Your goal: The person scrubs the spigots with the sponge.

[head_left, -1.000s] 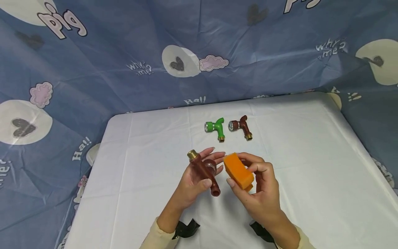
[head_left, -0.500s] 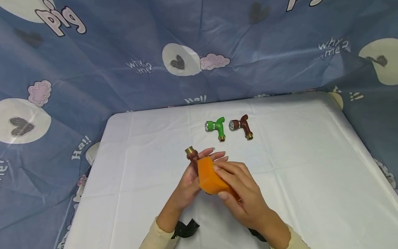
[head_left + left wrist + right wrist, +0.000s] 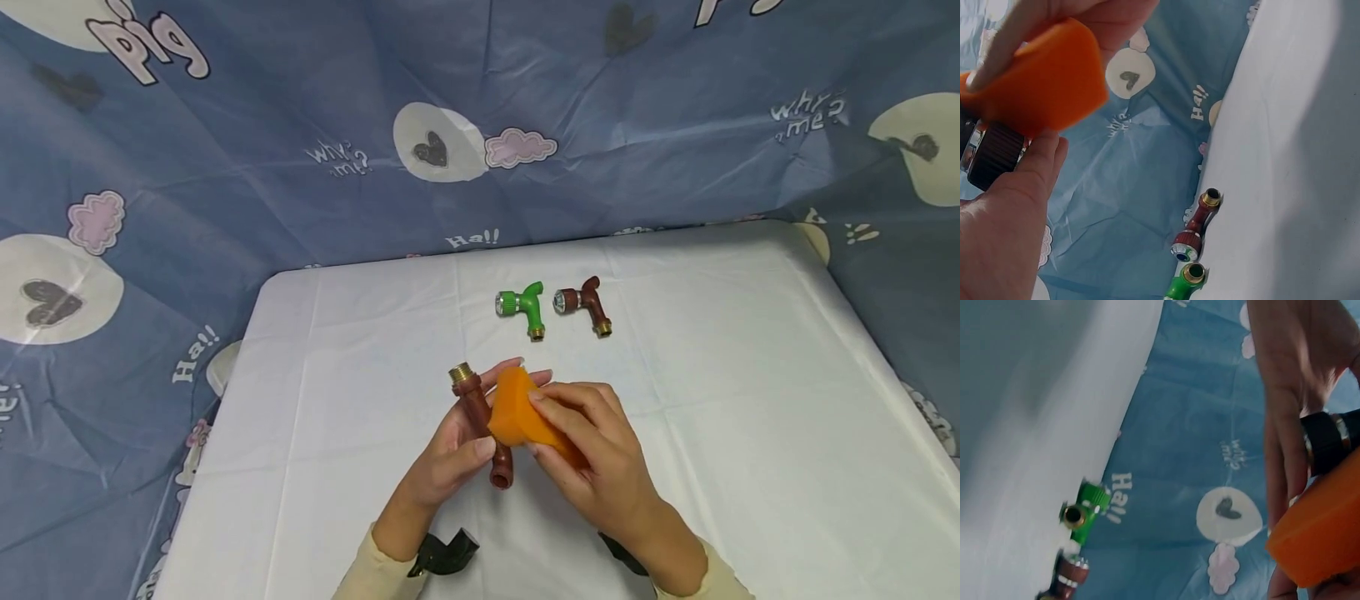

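Note:
My left hand [image 3: 450, 454] holds a brown faucet [image 3: 474, 408], thumb over its body. The faucet's brass threaded end points up and away, and its spout faces down toward me. An orange sponge [image 3: 517, 408] is pinched between the thumb and fingers of my right hand [image 3: 600, 450]. The sponge lies against the faucet and covers part of it in the head view. In the left wrist view the faucet's ribbed knob [image 3: 997, 153], dark in this light, sits just below the sponge [image 3: 1054, 78].
A green faucet [image 3: 531, 308] and another brown faucet [image 3: 587, 305] lie side by side toward the back of the white-covered table [image 3: 360, 333]. Behind it hangs a blue patterned cloth [image 3: 315, 100]. Black straps [image 3: 446, 554] are at both wrists.
My right hand has brought the sponge leftward from beside the faucet onto it, then shifted it slightly up and right. The faucet's tilt in my left hand has changed a little.

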The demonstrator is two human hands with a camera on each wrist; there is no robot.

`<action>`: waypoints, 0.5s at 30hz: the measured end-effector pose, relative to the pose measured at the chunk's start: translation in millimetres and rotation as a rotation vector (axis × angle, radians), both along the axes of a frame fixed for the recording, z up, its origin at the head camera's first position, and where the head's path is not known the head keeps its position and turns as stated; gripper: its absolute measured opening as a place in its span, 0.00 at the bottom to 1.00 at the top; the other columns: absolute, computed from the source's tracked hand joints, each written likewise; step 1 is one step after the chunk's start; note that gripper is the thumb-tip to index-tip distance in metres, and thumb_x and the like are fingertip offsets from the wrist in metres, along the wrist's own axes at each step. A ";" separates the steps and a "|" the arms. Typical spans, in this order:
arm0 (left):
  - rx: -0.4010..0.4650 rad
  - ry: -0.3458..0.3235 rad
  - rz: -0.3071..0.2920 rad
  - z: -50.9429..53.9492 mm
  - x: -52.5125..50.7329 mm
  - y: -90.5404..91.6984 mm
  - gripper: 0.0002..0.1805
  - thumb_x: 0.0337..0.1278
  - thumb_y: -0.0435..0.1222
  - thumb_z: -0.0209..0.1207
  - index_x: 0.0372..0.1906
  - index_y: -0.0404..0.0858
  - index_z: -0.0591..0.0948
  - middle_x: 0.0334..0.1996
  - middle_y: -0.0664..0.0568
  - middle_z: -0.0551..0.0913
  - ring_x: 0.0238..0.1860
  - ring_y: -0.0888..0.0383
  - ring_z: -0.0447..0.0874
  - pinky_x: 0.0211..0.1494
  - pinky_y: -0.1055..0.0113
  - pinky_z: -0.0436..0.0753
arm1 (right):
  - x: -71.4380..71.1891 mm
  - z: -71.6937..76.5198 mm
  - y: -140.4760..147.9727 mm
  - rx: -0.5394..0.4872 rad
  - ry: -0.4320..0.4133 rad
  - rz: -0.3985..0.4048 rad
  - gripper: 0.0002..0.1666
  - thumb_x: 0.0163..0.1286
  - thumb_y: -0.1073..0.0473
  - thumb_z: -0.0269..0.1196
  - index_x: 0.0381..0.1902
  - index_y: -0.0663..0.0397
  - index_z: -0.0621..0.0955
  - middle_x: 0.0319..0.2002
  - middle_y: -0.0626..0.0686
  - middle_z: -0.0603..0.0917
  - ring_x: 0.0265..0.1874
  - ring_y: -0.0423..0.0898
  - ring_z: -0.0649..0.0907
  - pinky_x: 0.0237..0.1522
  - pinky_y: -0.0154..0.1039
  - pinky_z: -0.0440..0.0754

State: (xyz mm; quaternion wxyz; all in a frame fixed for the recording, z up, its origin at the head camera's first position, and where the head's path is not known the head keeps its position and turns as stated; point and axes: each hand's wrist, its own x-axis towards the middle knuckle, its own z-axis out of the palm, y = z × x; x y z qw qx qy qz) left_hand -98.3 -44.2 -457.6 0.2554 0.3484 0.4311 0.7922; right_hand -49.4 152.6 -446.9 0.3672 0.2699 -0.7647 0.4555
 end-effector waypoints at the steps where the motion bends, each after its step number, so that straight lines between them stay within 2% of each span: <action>1: -0.013 -0.001 0.007 0.1 0.4 -0.6 0.43 0.77 0.44 0.53 0.83 0.33 0.47 0.80 0.34 0.59 0.76 0.49 0.66 0.73 0.64 0.71 | -0.2 -0.5 1.5 0.014 -0.003 -0.024 0.24 0.79 0.47 0.63 0.55 0.64 0.86 0.51 0.62 0.85 0.47 0.58 0.80 0.59 0.34 0.75; 6: -0.087 -0.010 0.059 0.6 2.3 -5.1 0.44 0.75 0.45 0.55 0.83 0.33 0.48 0.78 0.37 0.63 0.74 0.49 0.68 0.75 0.60 0.70 | -0.3 -3.5 12.0 0.094 -0.004 -0.127 0.25 0.80 0.45 0.62 0.55 0.62 0.87 0.50 0.61 0.85 0.46 0.60 0.80 0.56 0.40 0.74; 9: -0.111 -0.008 0.071 0.0 1.6 -7.2 0.44 0.74 0.44 0.55 0.83 0.33 0.48 0.77 0.35 0.63 0.72 0.50 0.71 0.75 0.58 0.70 | -1.6 -6.1 20.3 0.135 -0.003 -0.173 0.26 0.80 0.44 0.61 0.55 0.61 0.87 0.50 0.61 0.85 0.46 0.61 0.80 0.52 0.46 0.72; 13: -0.098 -0.018 0.026 -0.9 -0.1 -6.8 0.43 0.75 0.42 0.54 0.83 0.30 0.48 0.76 0.31 0.62 0.73 0.46 0.71 0.77 0.53 0.67 | -5.6 -8.8 32.7 0.150 -0.007 -0.216 0.26 0.79 0.43 0.62 0.55 0.61 0.87 0.49 0.62 0.85 0.46 0.62 0.79 0.49 0.49 0.71; 15: -0.086 -0.019 -0.013 -1.2 -0.7 -6.1 0.42 0.76 0.41 0.53 0.82 0.29 0.47 0.76 0.29 0.61 0.75 0.43 0.69 0.76 0.49 0.67 | -6.9 -7.1 37.8 0.119 -0.029 -0.221 0.27 0.78 0.43 0.63 0.54 0.62 0.87 0.50 0.62 0.85 0.46 0.61 0.79 0.51 0.43 0.73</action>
